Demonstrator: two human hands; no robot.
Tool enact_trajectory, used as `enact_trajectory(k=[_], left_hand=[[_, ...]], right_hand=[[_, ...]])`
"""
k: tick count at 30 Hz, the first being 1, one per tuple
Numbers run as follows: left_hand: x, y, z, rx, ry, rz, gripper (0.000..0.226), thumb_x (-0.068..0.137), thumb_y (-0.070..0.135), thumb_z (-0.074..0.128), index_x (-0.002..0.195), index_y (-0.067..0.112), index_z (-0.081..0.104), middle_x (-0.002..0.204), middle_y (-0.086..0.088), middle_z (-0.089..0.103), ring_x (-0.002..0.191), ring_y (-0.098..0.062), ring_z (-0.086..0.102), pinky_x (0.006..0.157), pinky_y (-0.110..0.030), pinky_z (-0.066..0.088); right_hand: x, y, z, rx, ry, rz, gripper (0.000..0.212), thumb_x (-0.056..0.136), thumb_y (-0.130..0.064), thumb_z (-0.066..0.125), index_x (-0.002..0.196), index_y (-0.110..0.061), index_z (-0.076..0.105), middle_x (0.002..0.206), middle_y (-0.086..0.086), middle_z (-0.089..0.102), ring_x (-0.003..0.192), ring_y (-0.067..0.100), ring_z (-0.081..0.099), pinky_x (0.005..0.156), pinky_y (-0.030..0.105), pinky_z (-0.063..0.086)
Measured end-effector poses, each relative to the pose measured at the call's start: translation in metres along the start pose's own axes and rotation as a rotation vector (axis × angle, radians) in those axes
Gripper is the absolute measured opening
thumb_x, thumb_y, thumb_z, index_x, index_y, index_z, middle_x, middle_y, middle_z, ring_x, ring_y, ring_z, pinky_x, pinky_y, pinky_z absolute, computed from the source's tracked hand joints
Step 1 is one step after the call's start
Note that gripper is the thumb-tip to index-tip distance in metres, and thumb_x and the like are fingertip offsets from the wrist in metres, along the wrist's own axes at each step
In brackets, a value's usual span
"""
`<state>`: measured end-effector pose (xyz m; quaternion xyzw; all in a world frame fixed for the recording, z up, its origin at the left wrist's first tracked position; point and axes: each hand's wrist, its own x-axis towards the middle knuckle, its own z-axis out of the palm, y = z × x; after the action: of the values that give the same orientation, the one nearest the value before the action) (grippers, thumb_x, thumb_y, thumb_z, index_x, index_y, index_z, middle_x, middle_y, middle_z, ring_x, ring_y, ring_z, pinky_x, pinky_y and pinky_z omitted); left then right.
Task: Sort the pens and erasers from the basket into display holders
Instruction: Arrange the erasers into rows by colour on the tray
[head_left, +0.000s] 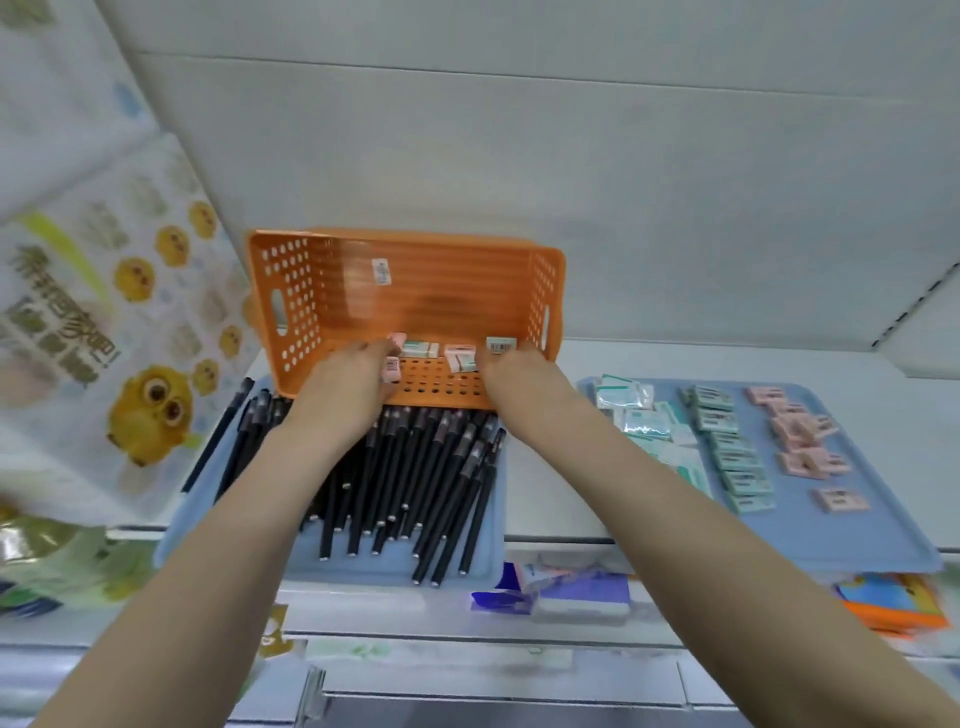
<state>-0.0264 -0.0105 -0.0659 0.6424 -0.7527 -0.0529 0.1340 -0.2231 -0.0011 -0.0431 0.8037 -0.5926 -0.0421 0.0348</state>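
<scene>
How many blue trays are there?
2. The left tray holds the black pens, in front of the orange basket. The right tray holds erasers. No other trays show.

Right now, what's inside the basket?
A few erasers, pink and green, lie on the lower wall of the basket. The left hand holds a pink eraser. It and the right hand cover part of that wall; more may hide there.
</scene>
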Motion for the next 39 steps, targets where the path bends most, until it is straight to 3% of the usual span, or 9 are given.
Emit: enact_trajectory(k=[4,8,11,14,19,28,36,39], left_hand=[[0.006,-0.010,0.001,-0.115,0.046,0.042,0.041,0.086,0.013,0.068,0.126,0.018,0.059,0.115,-0.008,0.062,0.104,-0.029,0.059,0.086,-0.039,0.046],[0.020,-0.010,-0.001,-0.192,0.192,0.081,0.036,0.091,0.016,0.063,0.127,0.013,0.059,0.121,-0.009,0.062,0.105,-0.027,0.060,0.091,-0.038,0.045],[0.038,-0.009,0.006,-0.055,-0.012,-0.027,0.055,0.093,0.043,0.057,0.140,0.017,0.045,0.135,-0.012,0.054,0.120,-0.033,0.053,0.102,-0.044,0.042],[0.050,-0.005,0.013,0.015,-0.198,-0.066,0.065,0.089,0.057,0.055,0.141,0.022,0.039,0.136,-0.013,0.051,0.125,-0.036,0.047,0.105,-0.047,0.040],[0.060,-0.001,0.026,-0.032,-0.206,0.029,0.059,0.090,0.057,0.053,0.142,0.030,0.042,0.128,-0.013,0.047,0.119,-0.034,0.045,0.100,-0.042,0.041],[0.068,0.002,0.025,-0.008,-0.222,0.078,0.039,0.089,0.057,0.055,0.113,0.027,0.051,0.109,-0.009,0.045,0.099,-0.030,0.051,0.088,-0.041,0.048],[0.066,-0.002,0.024,-0.014,-0.163,0.138,0.042,0.085,0.051,0.064,0.113,0.028,0.042,0.102,-0.004,0.054,0.094,-0.027,0.056,0.077,-0.035,0.045],[0.065,-0.001,0.025,-0.078,-0.155,0.169,0.052,0.087,0.047,0.065,0.131,0.031,0.044,0.112,-0.007,0.053,0.101,-0.029,0.056,0.082,-0.036,0.046]], right_hand=[[0.011,-0.003,0.004,-0.005,0.034,0.010,0.047,0.084,0.009,0.054,0.128,-0.005,0.046,0.117,0.016,0.059,0.111,0.032,0.054,0.083,0.038,0.049],[0.027,-0.005,0.007,0.123,0.148,0.025,0.038,0.083,0.009,0.051,0.118,-0.005,0.055,0.120,0.016,0.054,0.109,0.033,0.051,0.088,0.037,0.044],[0.044,-0.007,0.010,0.214,-0.004,0.129,0.034,0.093,-0.009,0.052,0.127,-0.006,0.052,0.128,0.017,0.045,0.119,0.035,0.045,0.099,0.041,0.041],[0.055,-0.006,0.013,0.212,-0.175,0.207,0.047,0.099,-0.035,0.048,0.137,-0.007,0.042,0.137,0.020,0.035,0.124,0.038,0.040,0.107,0.043,0.034],[0.056,-0.006,0.018,0.208,-0.078,0.195,0.055,0.097,-0.049,0.048,0.138,-0.013,0.045,0.136,0.021,0.041,0.125,0.038,0.037,0.108,0.041,0.028],[0.057,-0.002,0.015,0.397,-0.060,0.168,0.049,0.093,-0.044,0.057,0.131,-0.015,0.045,0.131,0.012,0.050,0.116,0.033,0.049,0.099,0.038,0.036],[0.054,0.000,0.021,0.403,-0.004,0.153,0.035,0.096,-0.031,0.055,0.126,-0.014,0.052,0.121,0.013,0.057,0.104,0.033,0.057,0.090,0.039,0.046],[0.048,-0.001,0.022,0.417,0.045,0.136,0.029,0.100,-0.030,0.048,0.121,-0.013,0.059,0.112,0.013,0.059,0.100,0.033,0.059,0.083,0.037,0.044]])
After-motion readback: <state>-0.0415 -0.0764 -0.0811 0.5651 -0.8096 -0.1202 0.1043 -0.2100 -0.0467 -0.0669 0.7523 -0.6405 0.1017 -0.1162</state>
